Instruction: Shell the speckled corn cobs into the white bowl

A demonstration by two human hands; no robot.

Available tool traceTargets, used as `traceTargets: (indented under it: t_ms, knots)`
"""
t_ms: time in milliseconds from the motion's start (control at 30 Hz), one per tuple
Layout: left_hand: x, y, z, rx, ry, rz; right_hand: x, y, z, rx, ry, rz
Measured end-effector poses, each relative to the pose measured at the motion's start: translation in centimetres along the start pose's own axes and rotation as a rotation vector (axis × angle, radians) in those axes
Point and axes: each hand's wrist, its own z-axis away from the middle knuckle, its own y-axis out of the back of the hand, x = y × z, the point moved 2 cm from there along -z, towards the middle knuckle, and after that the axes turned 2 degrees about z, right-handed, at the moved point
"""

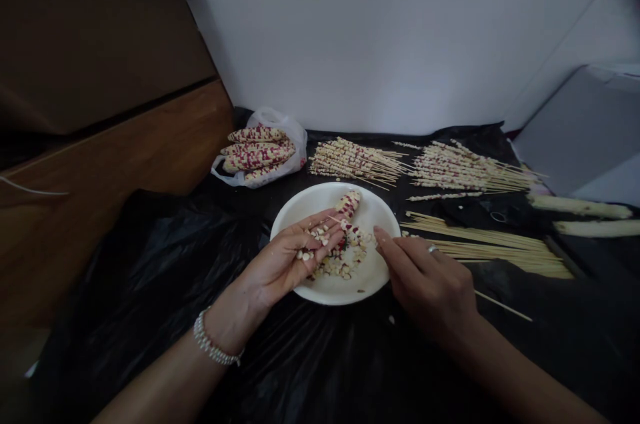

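My left hand (pixel 290 264) lies palm up over the near left rim of a white plate (pixel 370 211), cupping several loose corn kernels (pixel 313 245) on its flattened fingers. My right hand (pixel 425 277) rests at the plate's right rim, fingers pinched on a thin wooden skewer (pixel 503 307) that sticks out behind it to the right. On the plate lie a pile of loose kernels (pixel 345 261) and a partly stripped red-and-cream corn cob (pixel 349 203).
A black plastic sheet (pixel 150 264) covers the surface. A clear bag of red-and-cream cobs (pixel 257 152) sits at the back left. Two heaps of kernel-threaded skewers (pixel 355 161) (pixel 465 171) lie behind the plate, bare skewers (pixel 495 247) and stripped cobs (pixel 580 207) to the right.
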Motion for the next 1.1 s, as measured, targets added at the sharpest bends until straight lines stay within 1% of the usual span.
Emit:
traceTargets:
  t_ms: [167,367,600,767,1000,1100]
  knots:
    - [-0.1,-0.13,-0.03,0.033,-0.034,-0.029,0.04,-0.16,0.09,0.016,0.007,-0.025]
    - [0.04,-0.05,-0.05,0.159,-0.061,-0.043,-0.05,-0.26,0.26,0.012,0.01,-0.001]
    - [0.0,0.0,-0.15,0.265,-0.113,0.113,-0.18,-0.01,0.1,0.024,0.016,-0.048]
    - [0.0,-0.02,-0.11,0.233,-0.121,0.065,-0.25,-0.03,0.06,-0.008,0.032,-0.015]
    - [-0.05,0.3,-0.19,0.131,-0.104,-0.021,-0.14,-0.2,0.06,-0.024,0.032,0.036]
    - [-0.07,0.27,-0.2,0.135,-0.092,-0.031,-0.13,-0.2,0.05,-0.026,0.031,0.032]
